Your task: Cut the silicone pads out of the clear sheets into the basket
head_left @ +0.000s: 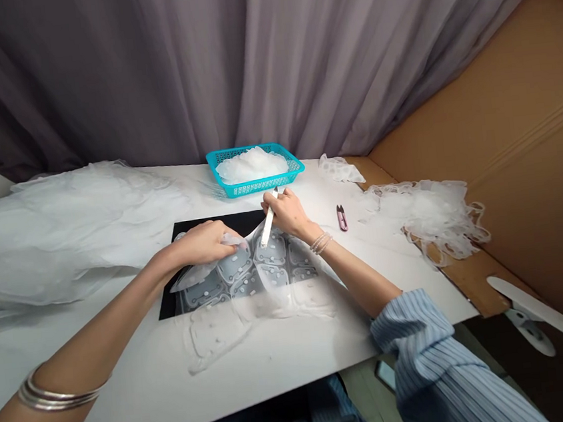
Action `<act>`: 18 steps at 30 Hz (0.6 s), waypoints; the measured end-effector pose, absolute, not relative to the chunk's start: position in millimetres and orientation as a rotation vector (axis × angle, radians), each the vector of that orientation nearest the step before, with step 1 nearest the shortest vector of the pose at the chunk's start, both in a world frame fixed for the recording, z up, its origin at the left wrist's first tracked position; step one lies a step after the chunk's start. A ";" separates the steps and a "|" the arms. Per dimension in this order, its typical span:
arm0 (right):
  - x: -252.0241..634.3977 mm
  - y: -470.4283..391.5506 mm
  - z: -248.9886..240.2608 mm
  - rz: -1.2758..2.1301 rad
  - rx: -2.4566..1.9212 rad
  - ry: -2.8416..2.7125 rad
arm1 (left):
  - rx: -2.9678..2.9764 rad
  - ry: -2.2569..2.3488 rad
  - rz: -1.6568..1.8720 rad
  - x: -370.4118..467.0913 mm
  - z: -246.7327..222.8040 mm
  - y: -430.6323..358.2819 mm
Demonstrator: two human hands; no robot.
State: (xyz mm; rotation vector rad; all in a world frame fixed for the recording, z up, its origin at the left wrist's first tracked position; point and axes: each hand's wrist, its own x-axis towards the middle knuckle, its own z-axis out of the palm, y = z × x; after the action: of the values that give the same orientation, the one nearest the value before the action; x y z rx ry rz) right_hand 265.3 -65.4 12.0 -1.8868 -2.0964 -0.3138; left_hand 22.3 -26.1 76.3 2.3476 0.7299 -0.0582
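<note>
My left hand [209, 241] is closed on the edge of a sheer white embroidered fabric piece [234, 263], lifting part of it. The fabric has rounded panels with small raised dots and lies partly over a black mat [168, 303]. In my right hand [286, 210] is a slim white-handled tool [268, 224] with a dark tip pointing away from me; its exact kind is unclear. The right fingers are also close to the fabric's far edge, where it is pulled taut. Whether they pinch it too is hidden.
A turquoise basket [241, 189] holding white pieces stands at the back. Pink thread snips [342, 218] lie to the right. Heaped sheer fabric [63, 240] covers the left side. White trimmings [430, 212] pile up at the right, near a cardboard wall [513, 113]; a small scrap [340, 168] lies behind.
</note>
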 end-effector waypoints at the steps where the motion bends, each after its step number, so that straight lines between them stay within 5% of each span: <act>1: 265.7 -62.4 10.8 -0.310 -1.892 -2.085 | 2.335 0.732 -0.061 20.9 76.4 -26.9; 18: 227.8 -79.2 14.8 0.223 -1.288 -2.408 | 2.207 0.789 -0.125 45.0 50.4 0.3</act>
State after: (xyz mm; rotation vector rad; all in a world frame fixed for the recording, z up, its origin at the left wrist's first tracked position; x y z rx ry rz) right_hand 227.8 -79.2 14.8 -1.2880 -2.4084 0.2233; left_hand 45.0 0.3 50.4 2.2068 0.7895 -0.1246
